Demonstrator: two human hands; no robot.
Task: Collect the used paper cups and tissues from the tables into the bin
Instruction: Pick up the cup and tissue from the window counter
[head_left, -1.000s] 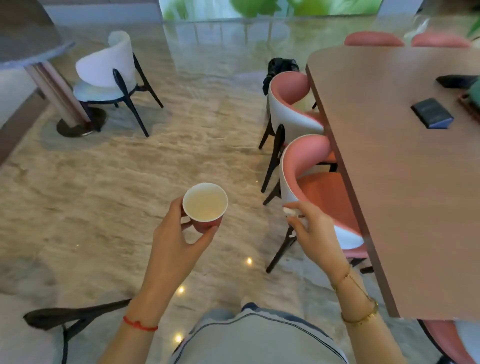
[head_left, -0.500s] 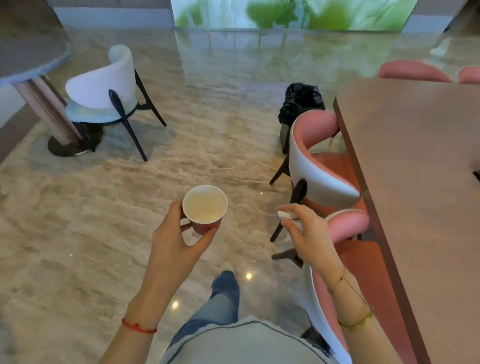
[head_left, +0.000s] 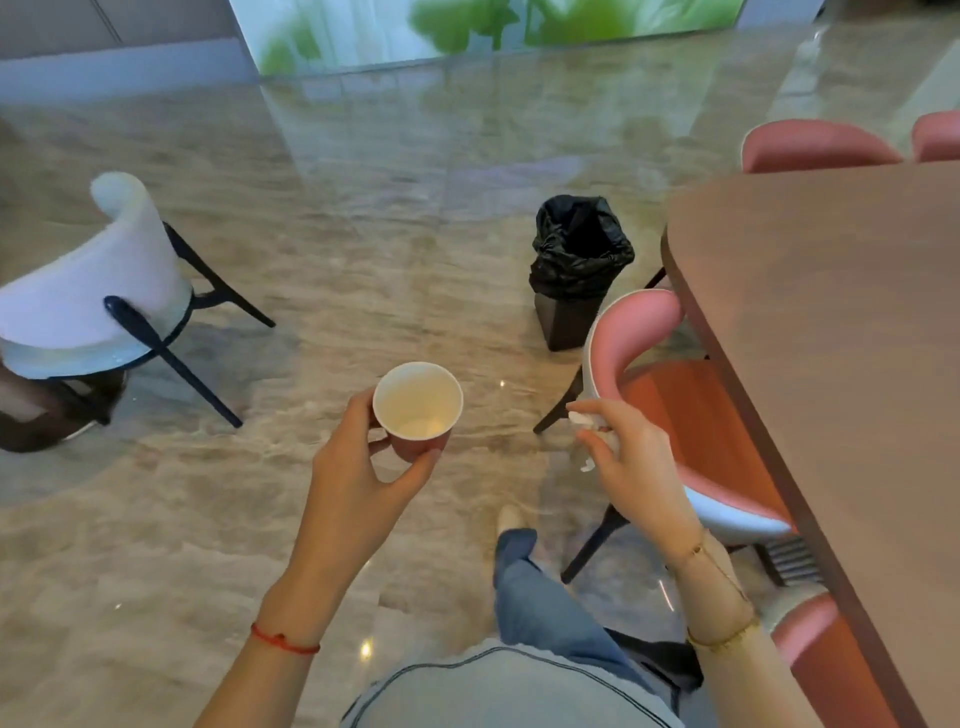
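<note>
— What does the left hand (head_left: 358, 478) have?

— A paper cup (head_left: 418, 408), red outside and white inside, held upright over the marble floor (head_left: 363, 249). The grip is curled round it: thumb on the near side of the wall, fingers round the far side. The cup looks all but empty (there may be a pale trace at the bottom, I cannot tell).

— And the right hand (head_left: 636, 467)?

— Its grip pinches a crumpled white tissue (head_left: 584, 420) between thumb and fingertips. A scrap of the tissue shows below the thumb as well. The hand is in front of a pink chair (head_left: 644, 332), which is tucked against the brown counter (head_left: 831, 364) on the right.

— Where is the bin?

— The bin (head_left: 576, 270) stands on the floor ahead and to the right, dark, lined with a black bag whose mouth is open. It is just beyond the pink chair's back and near the corner of the counter. Both hands are well short of it.

— Anything else about?

— A white chair (head_left: 88, 291) with dark legs stands far left, well apart from the hands. The person's leg (head_left: 530, 587), in blue jeans, is stepped forward between the two arms. More pink chair backs show beyond the counter's far edge.
</note>
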